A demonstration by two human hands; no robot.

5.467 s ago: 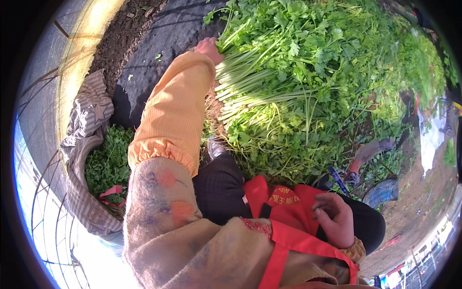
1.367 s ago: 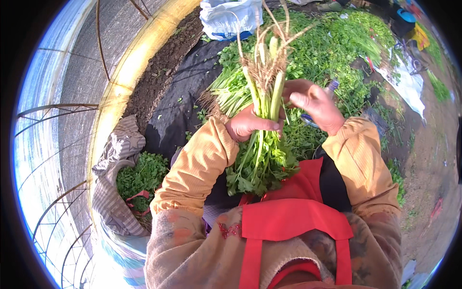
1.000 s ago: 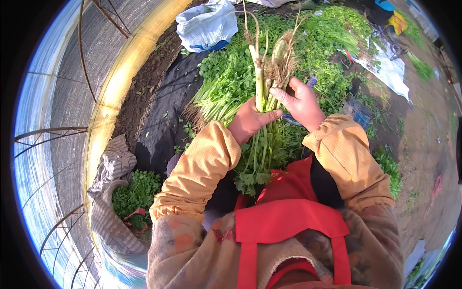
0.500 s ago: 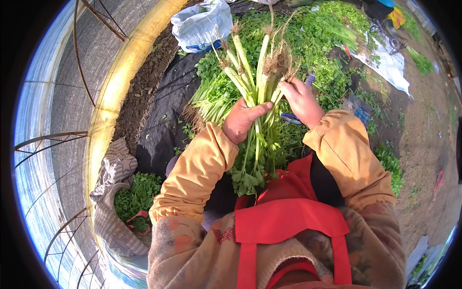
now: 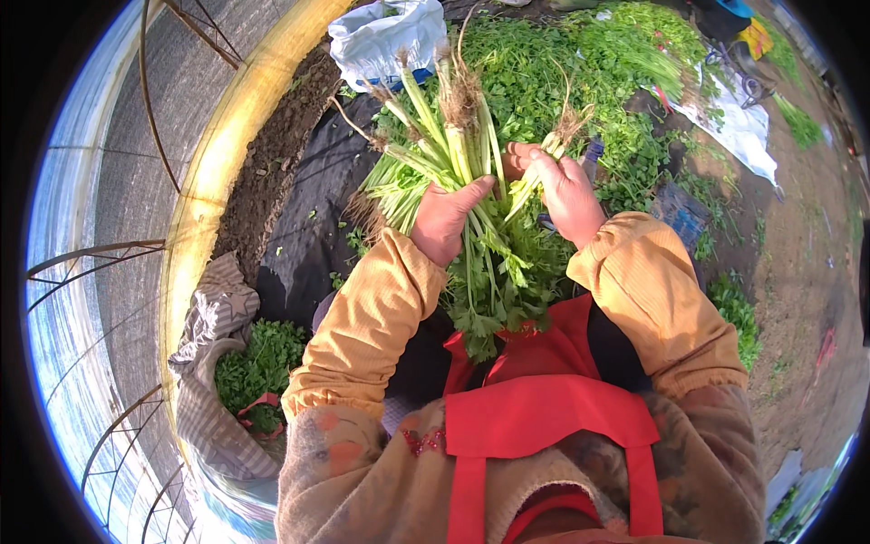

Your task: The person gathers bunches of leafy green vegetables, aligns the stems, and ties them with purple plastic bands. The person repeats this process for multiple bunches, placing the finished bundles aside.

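Note:
My left hand (image 5: 443,220) is closed round a bunch of celery (image 5: 458,150), its pale stalks and brown roots pointing away from me and its green leaves hanging toward my lap. In my right hand (image 5: 566,195) is a separate celery stalk (image 5: 527,192) with roots at its far end, gripped between thumb and fingers just right of the bunch. The lower part of that stalk merges with the leaves below. Beneath the bunch, more celery (image 5: 399,195) lies with roots toward the left.
A large heap of cut greens (image 5: 580,72) spreads ahead. A white bag (image 5: 390,41) stands at the far left on black sheeting (image 5: 304,240). Near my left elbow a striped cloth (image 5: 213,408) surrounds more greens (image 5: 263,363). A white sheet (image 5: 734,127) lies at the far right.
My right hand has drawn a rooted stalk away from the bunch, to the right. The bunch in my left hand has shifted and tilted slightly left.

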